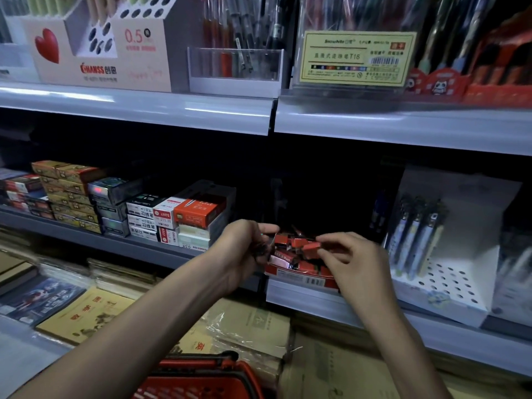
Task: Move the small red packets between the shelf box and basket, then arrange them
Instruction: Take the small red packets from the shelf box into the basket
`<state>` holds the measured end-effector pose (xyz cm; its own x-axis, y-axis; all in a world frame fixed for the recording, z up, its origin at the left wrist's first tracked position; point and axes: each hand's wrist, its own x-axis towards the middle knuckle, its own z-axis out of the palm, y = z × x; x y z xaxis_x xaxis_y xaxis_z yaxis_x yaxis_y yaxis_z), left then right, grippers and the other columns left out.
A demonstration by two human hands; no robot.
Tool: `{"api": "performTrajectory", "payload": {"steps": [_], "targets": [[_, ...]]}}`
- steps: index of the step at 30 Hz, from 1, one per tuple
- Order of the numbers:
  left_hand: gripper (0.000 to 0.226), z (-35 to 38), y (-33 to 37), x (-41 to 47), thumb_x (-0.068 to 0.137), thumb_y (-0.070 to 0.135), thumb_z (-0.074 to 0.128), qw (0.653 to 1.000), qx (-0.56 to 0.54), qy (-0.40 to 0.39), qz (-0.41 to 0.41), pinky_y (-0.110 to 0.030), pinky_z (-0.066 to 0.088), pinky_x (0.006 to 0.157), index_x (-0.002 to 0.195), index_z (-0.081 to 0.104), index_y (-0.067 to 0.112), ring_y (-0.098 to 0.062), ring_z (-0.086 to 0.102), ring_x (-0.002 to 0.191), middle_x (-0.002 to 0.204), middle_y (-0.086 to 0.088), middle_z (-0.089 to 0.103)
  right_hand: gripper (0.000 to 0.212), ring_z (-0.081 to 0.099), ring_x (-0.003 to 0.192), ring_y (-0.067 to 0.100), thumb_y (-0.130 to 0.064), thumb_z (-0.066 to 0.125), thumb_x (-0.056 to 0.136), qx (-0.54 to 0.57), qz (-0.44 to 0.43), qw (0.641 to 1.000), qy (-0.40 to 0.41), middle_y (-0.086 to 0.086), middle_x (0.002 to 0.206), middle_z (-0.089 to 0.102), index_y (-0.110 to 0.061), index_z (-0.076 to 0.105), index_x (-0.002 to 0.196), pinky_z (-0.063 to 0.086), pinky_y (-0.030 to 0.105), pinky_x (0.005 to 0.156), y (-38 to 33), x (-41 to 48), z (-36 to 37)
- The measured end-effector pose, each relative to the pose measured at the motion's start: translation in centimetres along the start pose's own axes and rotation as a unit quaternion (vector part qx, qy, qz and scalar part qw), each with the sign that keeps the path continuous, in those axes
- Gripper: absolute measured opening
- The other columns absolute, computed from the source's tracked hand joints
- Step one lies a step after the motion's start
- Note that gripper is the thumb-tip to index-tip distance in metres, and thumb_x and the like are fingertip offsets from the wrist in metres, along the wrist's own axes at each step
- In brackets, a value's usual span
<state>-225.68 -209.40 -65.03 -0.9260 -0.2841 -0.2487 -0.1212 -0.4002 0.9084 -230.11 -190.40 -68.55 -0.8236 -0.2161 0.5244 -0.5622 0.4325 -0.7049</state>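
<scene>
Your two hands meet over the shelf box (299, 276), a low red and white carton at the front edge of the middle shelf (359, 308), heaped with small red packets (290, 254) lying at mixed angles. Your right hand (349, 262) is curled, its thumb and forefinger pinching one red packet (311, 246) at the top of the heap; the other fingers are folded loosely beneath. Your left hand (244, 249) is also closed, fingertips drawn together at the left rim of the box around something dark and a thin silvery edge; what it grips cannot be told. The basket (201, 380), red with a dark handle, sits low at the bottom edge of the view, well below the box and between your forearms; its contents are not clear. Left of the box stand stacked boxes (184, 223) of white, black and orange. To its right, a white display stand (449, 269) holds upright pens. Flat paper goods (86, 315) lie on the lowest level.
</scene>
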Motion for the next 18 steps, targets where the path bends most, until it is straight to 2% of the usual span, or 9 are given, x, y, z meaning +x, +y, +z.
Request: {"api": "performTrajectory", "payload": {"steps": [1,3,5,6,8,10,13,16,18], "targets": [[0.042,-0.1,0.2,-0.1,0.091,-0.009,0.030,1.000,0.023,-0.001,0.007,-0.026,0.029,0.055,0.116,0.064,-0.004,-0.015,0.048,0.058,0.067,-0.008,0.057,0.022,0.066,0.089,-0.006,-0.009,0.078,0.086,-0.039,-0.034,0.999,-0.018,-0.019,0.101,0.069,-0.025,0.079,0.101,0.047,0.002,0.083,0.2,-0.1,-0.1],[0.039,-0.3,0.6,-0.4,0.095,-0.012,0.038,0.998,0.054,-0.013,0.019,-0.026,0.042,0.060,0.121,0.064,0.001,-0.019,0.062,0.071,0.090,-0.017,0.065,0.023,0.062,0.088,-0.006,-0.005,0.082,0.082,-0.104,-0.093,0.989,-0.053,-0.018,0.095,0.068,-0.023,0.080,0.097,0.041,-0.001,0.082,0.4,-0.1,-0.1],[0.034,-0.6,0.6,-0.4,0.094,-0.013,0.053,0.997,0.060,-0.017,0.038,-0.025,0.056,0.063,0.121,0.064,0.003,-0.023,0.071,0.086,0.108,-0.024,0.067,0.027,0.062,0.091,-0.004,-0.002,0.081,0.081,-0.142,-0.118,0.979,-0.083,-0.017,0.095,0.070,-0.024,0.081,0.097,0.043,0.005,0.086,0.6,-0.3,-0.3],[0.033,-0.7,0.5,-0.4,0.092,-0.013,0.060,0.996,0.065,-0.014,0.056,-0.024,0.058,0.062,0.121,0.064,0.003,-0.024,0.072,0.089,0.112,-0.024,0.068,0.032,0.062,0.096,-0.001,0.003,0.076,0.083,-0.161,-0.122,0.975,-0.096,-0.016,0.098,0.072,-0.024,0.081,0.100,0.046,0.011,0.089,0.6,-0.4,-0.4],[0.034,-0.6,0.2,-0.3,0.087,-0.009,0.071,0.990,0.095,-0.003,0.108,-0.020,0.056,0.060,0.117,0.067,0.005,-0.020,0.074,0.085,0.107,-0.017,0.073,0.046,0.061,0.104,0.005,0.014,0.064,0.083,-0.187,-0.123,0.969,-0.109,-0.012,0.103,0.074,-0.023,0.081,0.104,0.045,0.017,0.092,0.8,-0.7,-0.4],[0.029,-0.3,0.0,-0.4,0.081,-0.004,0.080,0.977,0.131,-0.011,0.168,-0.019,0.057,0.065,0.107,0.072,0.006,-0.016,0.075,0.084,0.094,-0.009,0.078,0.054,0.058,0.105,0.006,0.019,0.057,0.081,-0.185,-0.125,0.971,-0.087,-0.014,0.103,0.071,-0.024,0.080,0.106,0.042,0.014,0.091,0.9,-0.9,-0.4],[0.025,0.8,-0.2,-0.4,0.077,0.004,0.086,0.946,0.198,-0.014,0.255,-0.024,0.060,0.078,0.099,0.078,0.012,-0.012,0.077,0.087,0.089,-0.004,0.080,0.046,0.057,0.101,0.006,0.012,0.057,0.087,-0.165,-0.118,0.978,-0.039,-0.016,0.103,0.069,-0.024,0.078,0.105,0.041,0.012,0.087,0.9,-1.2,-0.5],[0.022,2.1,-0.5,0.3,0.078,0.013,0.087,0.887,0.282,0.007,0.366,-0.021,0.059,0.077,0.097,0.081,0.021,-0.004,0.072,0.083,0.085,0.007,0.078,0.037,0.060,0.100,0.006,0.006,0.056,0.092,-0.130,-0.094,0.987,0.003,-0.016,0.102,0.068,-0.023,0.078,0.101,0.051,0.028,0.087,1.0,-1.4,-0.9],[0.021,2.7,-1.1,0.8,0.081,0.014,0.085,0.846,0.329,0.002,0.420,-0.016,0.056,0.074,0.099,0.079,0.023,0.000,0.069,0.080,0.085,0.012,0.076,0.036,0.061,0.098,0.004,0.005,0.056,0.093,-0.118,-0.086,0.989,0.028,-0.016,0.101,0.068,-0.023,0.078,0.098,0.053,0.031,0.086,1.3,-1.6,-1.1]]}}
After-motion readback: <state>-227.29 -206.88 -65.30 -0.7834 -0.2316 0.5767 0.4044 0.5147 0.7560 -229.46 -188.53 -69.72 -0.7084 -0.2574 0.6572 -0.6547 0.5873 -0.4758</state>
